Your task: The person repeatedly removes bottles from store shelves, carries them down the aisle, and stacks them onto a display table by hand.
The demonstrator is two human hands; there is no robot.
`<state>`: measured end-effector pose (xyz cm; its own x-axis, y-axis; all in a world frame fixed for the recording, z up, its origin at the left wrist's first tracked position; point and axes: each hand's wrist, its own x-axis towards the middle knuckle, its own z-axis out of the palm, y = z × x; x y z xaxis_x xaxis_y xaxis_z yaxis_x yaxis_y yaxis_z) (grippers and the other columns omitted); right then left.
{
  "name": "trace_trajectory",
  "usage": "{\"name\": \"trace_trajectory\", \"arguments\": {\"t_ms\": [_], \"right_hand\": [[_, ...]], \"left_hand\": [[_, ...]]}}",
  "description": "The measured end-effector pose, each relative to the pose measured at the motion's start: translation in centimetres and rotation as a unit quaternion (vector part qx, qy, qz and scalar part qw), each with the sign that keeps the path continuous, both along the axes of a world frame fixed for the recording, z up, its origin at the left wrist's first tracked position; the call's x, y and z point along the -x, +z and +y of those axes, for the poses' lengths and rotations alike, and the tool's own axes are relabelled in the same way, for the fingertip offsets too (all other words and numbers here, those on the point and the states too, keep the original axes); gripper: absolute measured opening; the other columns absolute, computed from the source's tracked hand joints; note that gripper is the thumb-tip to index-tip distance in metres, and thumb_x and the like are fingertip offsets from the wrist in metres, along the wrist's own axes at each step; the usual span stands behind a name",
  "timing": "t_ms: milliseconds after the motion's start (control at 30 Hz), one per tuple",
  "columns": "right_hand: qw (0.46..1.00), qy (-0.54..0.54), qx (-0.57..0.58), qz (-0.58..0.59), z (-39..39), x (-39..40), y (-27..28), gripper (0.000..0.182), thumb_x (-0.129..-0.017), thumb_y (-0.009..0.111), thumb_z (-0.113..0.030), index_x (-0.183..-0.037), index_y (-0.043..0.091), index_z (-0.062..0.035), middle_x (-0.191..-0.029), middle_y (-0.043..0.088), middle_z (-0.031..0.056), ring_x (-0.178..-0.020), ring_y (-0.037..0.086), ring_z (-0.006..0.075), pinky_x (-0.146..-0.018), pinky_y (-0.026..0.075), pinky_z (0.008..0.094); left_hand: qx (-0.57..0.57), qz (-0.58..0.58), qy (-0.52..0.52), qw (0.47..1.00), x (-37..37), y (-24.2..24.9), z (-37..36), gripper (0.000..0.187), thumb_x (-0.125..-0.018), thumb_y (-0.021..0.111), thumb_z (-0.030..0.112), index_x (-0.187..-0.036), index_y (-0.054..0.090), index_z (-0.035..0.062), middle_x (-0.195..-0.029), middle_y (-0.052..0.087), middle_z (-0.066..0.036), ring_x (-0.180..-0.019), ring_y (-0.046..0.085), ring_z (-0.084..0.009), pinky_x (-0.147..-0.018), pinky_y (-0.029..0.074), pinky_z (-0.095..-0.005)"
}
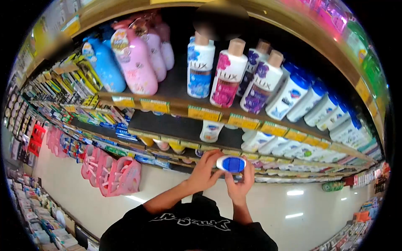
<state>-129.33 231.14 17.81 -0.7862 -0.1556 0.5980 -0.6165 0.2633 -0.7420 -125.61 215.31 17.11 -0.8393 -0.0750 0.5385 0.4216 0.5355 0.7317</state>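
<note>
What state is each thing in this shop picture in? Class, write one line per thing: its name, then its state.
White bottle with blue cap: held by both hands, cap end facing the camera.
Left hand: gripping the bottle's left side.
Right hand: gripping the bottle from below and right.
Lux bottles: upright on the shelf, caps on.
Pink bottles: standing on the shelf, closed.
Pink baskets: hanging on the shelf front.
</note>
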Motion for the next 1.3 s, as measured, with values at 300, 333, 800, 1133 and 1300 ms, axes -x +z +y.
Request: {"name": "trace_trajectory", "arguments": {"t_ms": [300, 333, 800, 1133, 1300], "right_hand": [[0.944, 0.115, 0.129, -0.282, -4.2, -13.0, -2.1, 0.035, -0.089, 0.067, -0.010, -0.120, 0.061, 0.0046, -0.089, 0.058, 0.0025, -0.068, 0.055, 0.0058, -0.057, 0.044, 0.0199], [0.927, 0.127, 0.123, -0.330, -4.8, -14.8, -2.0, 0.034, -0.090, 0.066, -0.011, -0.121, 0.061, 0.0042, -0.089, 0.058, 0.0017, -0.068, 0.054, 0.0057, -0.057, 0.044, 0.0199], [0.814, 0.402, -0.080, -0.411, -23.4, -38.3, -6.9, 0.044, -0.097, 0.058, -0.021, -0.134, 0.051, 0.0022, -0.097, 0.065, 0.0050, -0.078, 0.056, 0.0049, -0.070, 0.047, 0.0210], [0.691, 0.623, -0.269, -0.249, -45.7, -52.2, -12.5, 0.034, -0.098, 0.053, -0.023, -0.118, 0.061, 0.0031, -0.085, 0.068, 0.0070, -0.079, 0.058, 0.0093, -0.071, 0.049, 0.0277], [0.640, 0.676, -0.329, -0.160, -57.3, -63.1, -10.3, 0.037, -0.097, 0.050, -0.032, -0.109, 0.062, 0.0012, -0.084, 0.066, 0.0209, -0.077, 0.067, 0.0292, -0.069, 0.050, 0.0370]], "left_hand": [[-0.250, -0.185, -0.020, 0.950, -15.9, -1.3, -4.9, 0.042, -0.089, 0.067, 0.026, -0.121, 0.056, -0.0004, -0.091, 0.069, -0.010, -0.075, 0.064, -0.0115, -0.068, 0.053, -0.0285], [-0.242, -0.225, -0.013, 0.944, -18.0, -0.6, -5.7, 0.034, -0.093, 0.062, 0.020, -0.120, 0.057, 0.0000, -0.092, 0.066, -0.002, -0.076, 0.059, -0.0069, -0.065, 0.048, -0.0237], [-0.397, -0.225, 0.336, 0.824, -48.2, -6.8, -16.4, 0.044, -0.099, 0.049, 0.039, -0.104, 0.064, -0.0016, -0.084, 0.067, -0.006, -0.071, 0.060, -0.0115, -0.064, 0.048, -0.0288], [-0.546, -0.114, 0.511, 0.654, -65.5, -13.9, -28.3, 0.048, -0.102, 0.041, 0.040, -0.099, 0.065, -0.0011, -0.080, 0.064, -0.007, -0.065, 0.058, -0.0145, -0.056, 0.048, -0.0298], [-0.653, -0.110, 0.498, 0.560, -76.5, -11.9, -37.4, 0.049, -0.102, 0.037, 0.042, -0.117, 0.056, -0.0004, -0.095, 0.065, -0.011, -0.077, 0.065, -0.0205, -0.064, 0.055, -0.0347]]}}
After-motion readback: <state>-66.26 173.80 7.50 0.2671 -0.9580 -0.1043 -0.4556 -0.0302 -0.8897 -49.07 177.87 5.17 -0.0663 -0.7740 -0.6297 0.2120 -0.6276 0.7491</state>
